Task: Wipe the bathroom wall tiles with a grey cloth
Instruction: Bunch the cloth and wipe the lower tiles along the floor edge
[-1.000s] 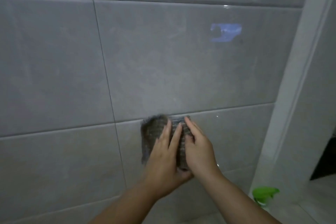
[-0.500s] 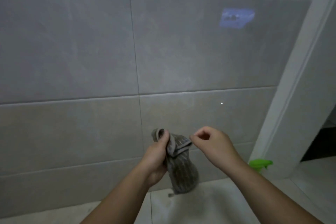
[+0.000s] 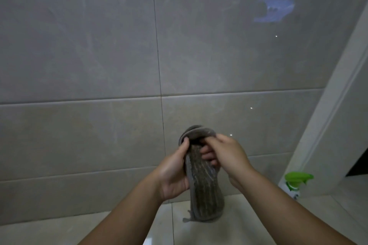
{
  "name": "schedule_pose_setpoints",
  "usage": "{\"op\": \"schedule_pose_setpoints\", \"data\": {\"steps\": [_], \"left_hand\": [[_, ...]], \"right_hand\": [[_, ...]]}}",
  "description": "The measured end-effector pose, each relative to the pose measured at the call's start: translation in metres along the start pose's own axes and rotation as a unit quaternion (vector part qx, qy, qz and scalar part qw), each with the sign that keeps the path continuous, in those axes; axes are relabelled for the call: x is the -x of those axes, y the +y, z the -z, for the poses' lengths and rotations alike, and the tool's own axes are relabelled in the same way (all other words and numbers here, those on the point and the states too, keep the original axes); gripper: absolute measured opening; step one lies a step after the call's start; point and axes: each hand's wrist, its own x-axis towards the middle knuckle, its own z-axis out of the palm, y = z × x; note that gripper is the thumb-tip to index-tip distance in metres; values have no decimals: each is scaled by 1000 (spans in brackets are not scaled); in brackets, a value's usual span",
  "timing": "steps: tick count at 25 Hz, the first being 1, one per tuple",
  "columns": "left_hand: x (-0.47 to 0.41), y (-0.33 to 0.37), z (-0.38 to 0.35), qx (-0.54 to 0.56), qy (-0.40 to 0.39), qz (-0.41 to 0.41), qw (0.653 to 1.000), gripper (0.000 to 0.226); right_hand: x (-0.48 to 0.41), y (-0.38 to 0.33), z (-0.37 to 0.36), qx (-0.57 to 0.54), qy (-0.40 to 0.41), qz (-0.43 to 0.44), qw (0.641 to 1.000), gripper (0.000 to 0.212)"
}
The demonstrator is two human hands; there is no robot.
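The grey cloth [image 3: 205, 191] is held between the two hands, clear of the wall. It is gripped along its left edge by the left grip [image 3: 173, 173], whose thumb is laid against the folded top. The fingers of the right grip [image 3: 227, 157] are curled into that same fold from the other side. Neither grip is wide; both are closed on fabric.

The cloth's long axis is hung roughly upright. Its doubled-over top is bunched just above the grips, and its loose lower end is left dangling well below them, towards the floor [image 3: 249, 230]. It is judged that a refolding is in hand, not a wiping stroke.

The wall tiles [image 3: 99, 45] lie beyond both grips, apart from the cloth, so the cloth must be carried forward and flattened before contact is made. Both grips are seen about equally near the tiles. The tiles are large, glossy and pale grey, with dark grout lines and small glints. A blue reflection [image 3: 273, 11] is seen high and to the right of the grips. A green-topped spray bottle [image 3: 294, 183] is stood on the floor beyond the right grip, beside a white door frame [image 3: 328, 115].
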Motion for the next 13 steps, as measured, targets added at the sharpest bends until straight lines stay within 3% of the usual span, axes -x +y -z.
{"op": "schedule_pose_setpoints", "data": {"steps": [2,3,4,6,8,10,13], "left_hand": [[0,1,4,-20,15,6,1000,65],[0,3,5,-25,15,7,1000,65],[0,5,5,-24,8,6,1000,67],[-4,6,6,-18,-10,8,1000,75],[-6,6,7,-22,-20,17,999,85],[-8,6,8,-33,-22,24,999,88],[-8,8,8,-51,-20,25,998,72]], "right_hand": [[-10,-2,6,-54,18,17,998,15],[-11,-2,8,-29,16,28,999,23],[-10,0,8,37,16,49,998,26],[-3,3,4,221,20,115,968,13],[5,7,-5,305,1,144,941,21],[6,11,-12,299,-15,119,947,22],[-1,14,-9,250,-30,88,964,20]]}}
